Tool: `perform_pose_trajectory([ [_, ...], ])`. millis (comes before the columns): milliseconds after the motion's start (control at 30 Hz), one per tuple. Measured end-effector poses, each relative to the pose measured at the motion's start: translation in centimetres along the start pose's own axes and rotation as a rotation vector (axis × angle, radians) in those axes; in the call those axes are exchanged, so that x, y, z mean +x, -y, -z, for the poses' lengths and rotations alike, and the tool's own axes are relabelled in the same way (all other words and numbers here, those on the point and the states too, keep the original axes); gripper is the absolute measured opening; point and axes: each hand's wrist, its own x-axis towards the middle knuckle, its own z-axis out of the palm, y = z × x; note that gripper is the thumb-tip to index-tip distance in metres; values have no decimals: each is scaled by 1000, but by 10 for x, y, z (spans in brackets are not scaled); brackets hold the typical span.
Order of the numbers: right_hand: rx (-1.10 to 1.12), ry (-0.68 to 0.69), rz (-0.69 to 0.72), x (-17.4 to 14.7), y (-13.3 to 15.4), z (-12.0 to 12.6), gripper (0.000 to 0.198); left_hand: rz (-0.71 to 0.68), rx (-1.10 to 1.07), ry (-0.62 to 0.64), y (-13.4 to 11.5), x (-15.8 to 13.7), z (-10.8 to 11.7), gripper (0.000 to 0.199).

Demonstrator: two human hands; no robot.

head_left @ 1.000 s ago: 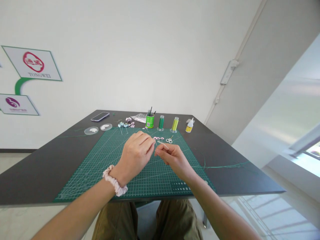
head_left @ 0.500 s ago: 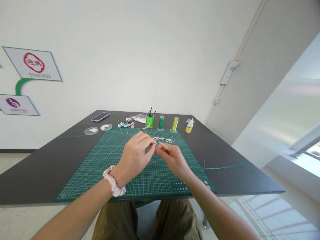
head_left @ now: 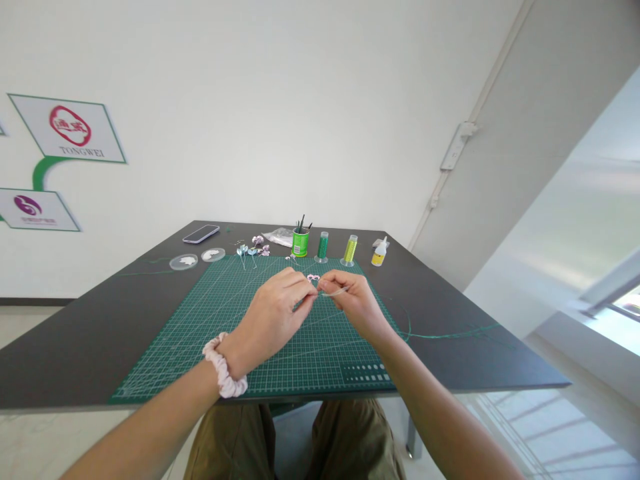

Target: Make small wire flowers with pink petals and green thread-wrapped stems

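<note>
Two clear dishes (head_left: 183, 262): on the table, left of the cutting mat's (head_left: 300, 363) far-left corner, white pieces in them.
Phone (head_left: 201, 233): beyond the dishes, left of the mat's far edge.
Blue and lilac flowers (head_left: 253, 252): at the mat's far edge, toward its left end, on thin stems.
Left hand (head_left: 277, 307): above the mat, pink scrunchie (head_left: 225, 367) at the wrist; thumb and fingertips together; what they pinch, I cannot tell.
Green tin (head_left: 300, 243): just past the mat's far edge, tools upright inside.
Pale strand (head_left: 345, 289): above the mat, slanting across the right fingers.
Right hand (head_left: 357, 300): above the mat, close beside the left; thumb and fingers clamped on the strand.
Green spool (head_left: 323, 247), yellow-green spool (head_left: 350, 250): upright along the mat's far edge.
Glue bottle (head_left: 379, 253): right of the mat's far-right corner.
Green threads (head_left: 453, 335): table, right of the mat.
</note>
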Motion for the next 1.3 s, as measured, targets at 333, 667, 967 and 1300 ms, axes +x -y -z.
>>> perform_pose_trajectory([
  [333,10,69,-32,2,-6,-3,29,-5,-28,9,1,2,0,16],
  [667,-1,116,-23,-14,-13,-10,33,47,54,-75,6,3,-5,15],
  [967,-294,51,72,-30,4,-13,28,-15,183,-63,7,2,-8,18],
  [1300,-680,-22,279,-27,34,-6,30,-109,279,-9,0,0,-4,22],
])
